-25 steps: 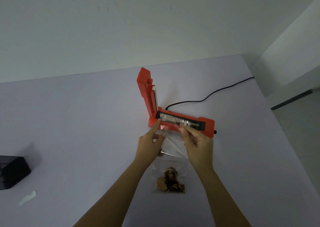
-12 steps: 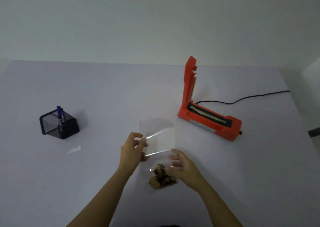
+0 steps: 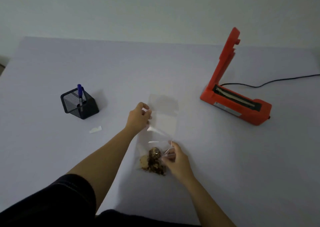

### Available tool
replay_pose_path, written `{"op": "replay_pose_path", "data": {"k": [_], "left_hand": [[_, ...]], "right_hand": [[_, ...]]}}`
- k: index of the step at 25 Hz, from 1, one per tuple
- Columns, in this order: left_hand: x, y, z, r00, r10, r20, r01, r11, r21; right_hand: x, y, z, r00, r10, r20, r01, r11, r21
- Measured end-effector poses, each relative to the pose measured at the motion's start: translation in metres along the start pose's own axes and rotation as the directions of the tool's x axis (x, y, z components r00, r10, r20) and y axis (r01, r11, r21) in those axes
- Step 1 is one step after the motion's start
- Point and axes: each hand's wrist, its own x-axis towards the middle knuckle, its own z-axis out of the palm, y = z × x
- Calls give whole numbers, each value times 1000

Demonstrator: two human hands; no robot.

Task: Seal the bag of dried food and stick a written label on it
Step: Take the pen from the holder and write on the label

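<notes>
A clear plastic bag lies flat on the table, brown dried food gathered at its near end. My left hand pinches the bag's left edge near the middle. My right hand holds the bag's lower right side, just beside the food. To the right stands the red heat sealer, its lid raised upright. A small white label lies on the table to the left. A blue pen stands in a black mesh holder.
The sealer's black cord runs off the table's right side. The pale table meets a white wall at the back. My dark sleeve fills the lower left corner.
The bag has come away from the sealer's bar and now lies flat on the table, nearer me. My view swung left, bringing the pen holder and label into sight.
</notes>
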Motion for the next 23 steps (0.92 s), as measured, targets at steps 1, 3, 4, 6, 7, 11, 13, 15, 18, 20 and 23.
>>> {"op": "replay_pose_path", "data": {"k": [1,3,4,6,7,11,13,15,18,20,23], "left_hand": [[7,1,3,1000,26,-2,-26,994,102],[20,-3,10,996,90,-11,-82,951,298],[25,-6,13,992,122,-20,-107,928,356],[31,-10,17,989,146,-33,-121,910,397],[32,-11,18,990,138,-36,-113,910,398],[27,-10,13,989,145,-17,-132,939,316],[15,-1,-3,977,209,-46,-196,958,208],[0,15,-34,936,330,-123,-307,935,178],[-19,30,-109,817,494,-298,-453,869,199],[-21,18,-165,742,515,-430,-469,856,216],[-8,-20,-218,786,323,-527,-280,946,161]], "right_hand": [[2,-2,-4,1000,-4,-9,4,1000,-20],[6,1,-5,999,16,-33,-18,999,-49],[8,0,-6,999,16,-52,-19,997,-71],[10,0,-5,996,9,-92,-19,994,-112],[12,0,-5,995,8,-102,-21,991,-131],[13,-11,-12,995,9,-103,-29,981,-190],[13,-32,-17,983,-69,-173,27,972,-232],[19,-67,-17,941,-213,-261,144,955,-261],[44,-136,2,862,-430,-270,341,884,-318],[64,-183,33,826,-523,-211,440,832,-338],[93,-228,85,807,-584,-89,520,774,-361]]}}
